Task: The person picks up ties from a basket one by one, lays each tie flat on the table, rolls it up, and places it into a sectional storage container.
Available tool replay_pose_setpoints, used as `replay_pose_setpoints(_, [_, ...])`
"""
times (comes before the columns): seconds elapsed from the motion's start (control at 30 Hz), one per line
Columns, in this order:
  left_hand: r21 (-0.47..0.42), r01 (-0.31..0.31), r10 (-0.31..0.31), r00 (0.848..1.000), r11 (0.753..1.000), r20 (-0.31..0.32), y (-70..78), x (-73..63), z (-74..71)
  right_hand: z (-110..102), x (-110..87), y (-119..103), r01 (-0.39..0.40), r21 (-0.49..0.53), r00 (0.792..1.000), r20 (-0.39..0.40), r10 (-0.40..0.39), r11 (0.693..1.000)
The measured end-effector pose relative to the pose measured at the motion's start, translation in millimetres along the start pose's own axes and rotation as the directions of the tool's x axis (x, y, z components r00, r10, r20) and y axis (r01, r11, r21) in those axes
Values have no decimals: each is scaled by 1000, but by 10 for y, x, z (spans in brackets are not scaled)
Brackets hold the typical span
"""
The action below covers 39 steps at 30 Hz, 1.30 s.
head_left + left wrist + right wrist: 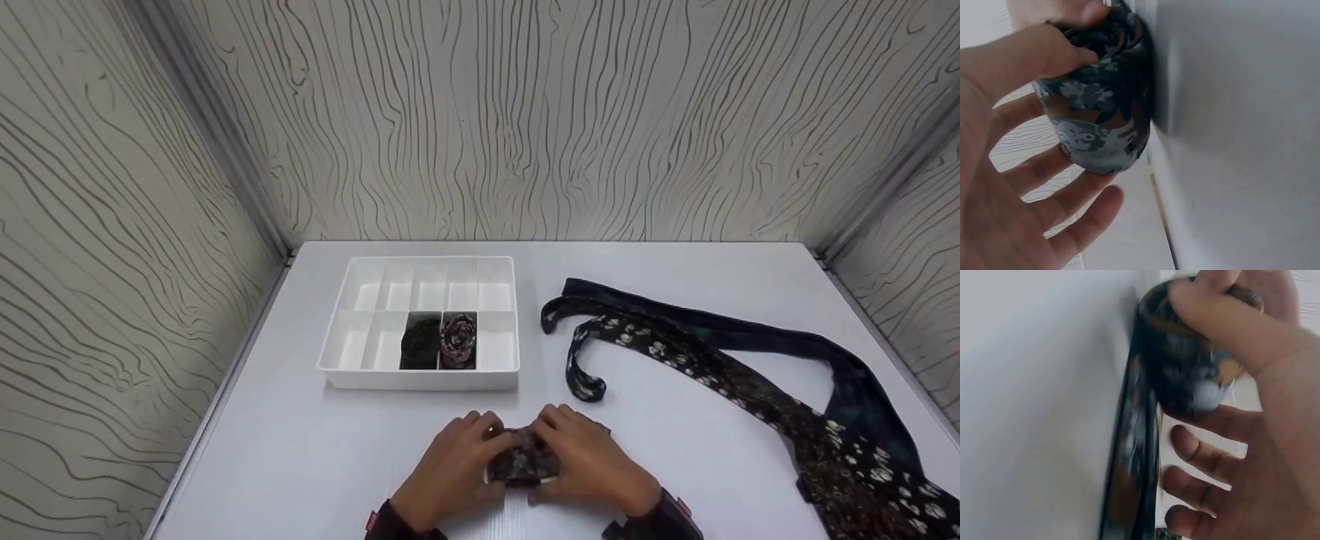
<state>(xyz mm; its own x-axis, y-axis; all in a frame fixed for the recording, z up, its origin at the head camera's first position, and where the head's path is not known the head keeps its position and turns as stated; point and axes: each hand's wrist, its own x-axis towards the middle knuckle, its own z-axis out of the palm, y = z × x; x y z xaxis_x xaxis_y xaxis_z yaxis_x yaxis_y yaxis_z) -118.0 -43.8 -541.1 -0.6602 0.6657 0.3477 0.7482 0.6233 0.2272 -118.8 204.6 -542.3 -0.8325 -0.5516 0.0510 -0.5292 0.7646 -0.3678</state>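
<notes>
A dark patterned necktie point(519, 459), partly rolled up, stands on the table before me between both hands. My left hand point(459, 469) grips the roll from the left, thumb over its top and fingers around its side. From the other side my right hand point(589, 461) pinches it between thumb and fingers. Blue-grey flowers and brown patches show on the roll point(1092, 121) in the left wrist view. A flat, unrolled tail point(1131, 461) of the tie runs along the tabletop in the right wrist view. Part of the roll is hidden by my fingers.
A white divided tray point(420, 381) stands at the back left. Two of its front compartments hold a dark green rolled tie point(421, 343) and a brownish patterned rolled tie point(458, 341). Loose ties lie at right: a paw-print tie point(652, 346), a navy tie point(765, 340) and a brown-flecked tie point(757, 390).
</notes>
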Motion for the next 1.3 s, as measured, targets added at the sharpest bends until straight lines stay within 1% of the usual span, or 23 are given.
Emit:
replay_pose_setpoints(0.1, [-1, 28, -28, 999, 1000, 21, 3, 8, -14, 7, -2, 15, 23, 14, 1000, -1, -23, 1000])
replay_pose_setpoints(0.2, [-9, 28, -28, 999, 1000, 28, 19, 26, -16, 6, -4, 7, 28, 61, 1000, 0, -28, 998])
replay_pose_setpoints(0.27, [-11, 18, -18, 1000, 1000, 20, 30, 38, -11, 5, -4, -4, 27, 82, 1000, 0, -27, 996])
replay_pose_setpoints(0.43, [-32, -3, 3, 1000, 999, -11, 49, 42, 30, -6, -19, -26, 29, 73, 1000, -6, -29, 997])
replay_pose_setpoints(0.57, [-36, -15, 13, 999, 999, -31, 49, 43, 41, -19, -22, -43, 27, 121, 1000, -15, -25, 992])
replay_pose_setpoints(0.67, [-40, -17, 16, 999, 999, -31, 47, 51, 35, -22, -22, -42, 17, 133, 1000, -5, -16, 991])
replay_pose_setpoints(0.77, [-36, -26, 24, 999, 999, -36, 48, 51, 27, -18, -23, -33, 5, 109, 1000, 8, -6, 994])
replay_pose_setpoints(0.87, [-13, -38, 38, 998, 999, -47, 46, 59, 24, 1, -24, -30, 19, 66, 1000, -17, -18, 998])
replay_pose_setpoints(0.93, [-5, -38, 38, 998, 999, -43, 45, 66, 24, 15, -31, -30, 37, 33, 998, -43, -36, 999])
replay_pose_setpoints(0.97, [0, -39, 39, 998, 999, -40, 44, 65, 28, 21, -34, -29, 41, 28, 998, -50, -39, 999])
replay_pose_setpoints(1.07, [-4, -43, 43, 998, 999, -44, 39, 50, 43, 12, -40, -28, 39, 48, 999, -32, -37, 998])
replay_pose_setpoints(1.2, [-44, -49, 46, 997, 998, -60, 29, 45, 41, -6, -28, -18, 31, 57, 999, -17, -30, 998])
replay_pose_setpoints(1.3, [-96, -30, 25, 998, 995, -54, 36, 39, 35, 8, -35, -8, 21, 39, 1000, -10, -20, 999])
